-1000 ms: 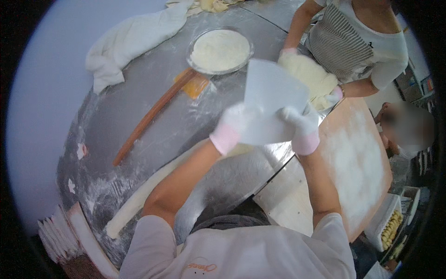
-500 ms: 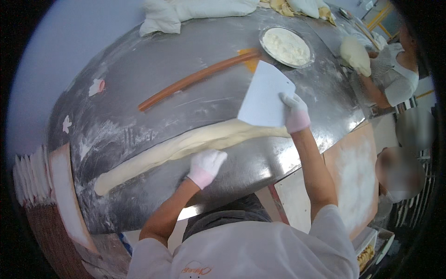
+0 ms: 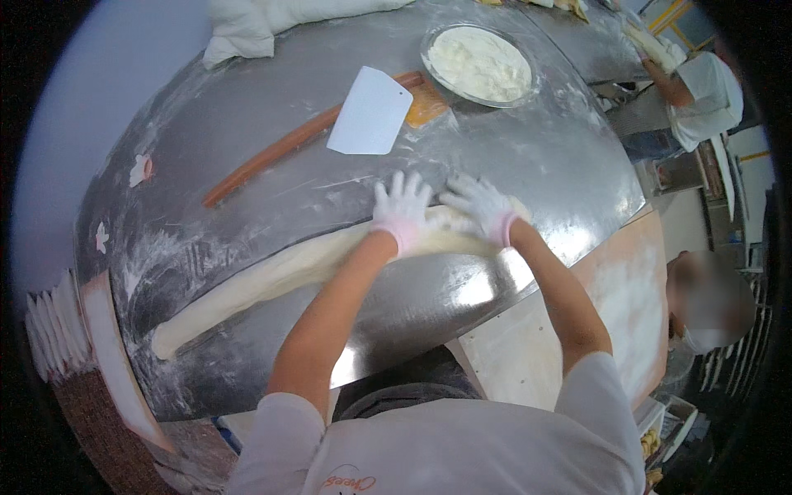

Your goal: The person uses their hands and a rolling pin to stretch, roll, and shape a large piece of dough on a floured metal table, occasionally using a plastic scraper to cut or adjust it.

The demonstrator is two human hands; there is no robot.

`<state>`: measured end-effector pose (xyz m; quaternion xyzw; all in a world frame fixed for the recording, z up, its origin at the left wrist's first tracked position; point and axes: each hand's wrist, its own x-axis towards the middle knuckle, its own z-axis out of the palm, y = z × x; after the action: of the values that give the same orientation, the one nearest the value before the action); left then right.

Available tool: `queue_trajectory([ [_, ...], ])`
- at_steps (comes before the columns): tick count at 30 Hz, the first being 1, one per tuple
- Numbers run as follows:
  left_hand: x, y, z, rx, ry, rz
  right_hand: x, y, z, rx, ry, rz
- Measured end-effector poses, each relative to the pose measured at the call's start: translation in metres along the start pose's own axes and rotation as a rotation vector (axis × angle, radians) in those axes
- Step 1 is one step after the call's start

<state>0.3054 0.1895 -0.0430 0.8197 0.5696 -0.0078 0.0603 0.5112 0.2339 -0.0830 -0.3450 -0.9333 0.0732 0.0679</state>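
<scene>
A metal bowl [image 3: 498, 104] of white powder [image 3: 481, 64] stands on the worktop [image 3: 272, 95]. A brown rod [image 3: 276, 153] lies left of it, one end at an orange flat piece [image 3: 426, 107]. White cloth [image 3: 242, 29] rests farther left.

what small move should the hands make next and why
Probably press down gently and roll the dough rope under both palms: the left hand and right hand are open over its right part, fingers spread, and the white scraper lies out of hand beyond them, across the brown rod.
</scene>
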Motion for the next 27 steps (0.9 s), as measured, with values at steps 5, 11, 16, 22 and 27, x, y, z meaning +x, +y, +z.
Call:
queue_trajectory([
  [5,-0.035,0.025,0.035,0.097,0.266,0.3,-0.068,-0.011,0.023,-0.206,0.226,-0.185],
  [11,0.035,0.004,0.02,0.181,0.137,0.13,-0.022,0.033,-0.02,-0.127,-0.038,0.109],
  [16,-0.003,0.031,0.009,-0.097,0.092,0.129,-0.013,0.022,-0.037,0.143,0.095,0.127],
  [22,-0.002,-0.007,0.009,0.107,0.188,-0.172,0.014,-0.01,-0.002,0.085,0.025,0.016],
  [27,-0.03,-0.029,0.015,0.072,0.158,-0.146,0.015,-0.005,-0.002,0.195,0.035,0.019],
])
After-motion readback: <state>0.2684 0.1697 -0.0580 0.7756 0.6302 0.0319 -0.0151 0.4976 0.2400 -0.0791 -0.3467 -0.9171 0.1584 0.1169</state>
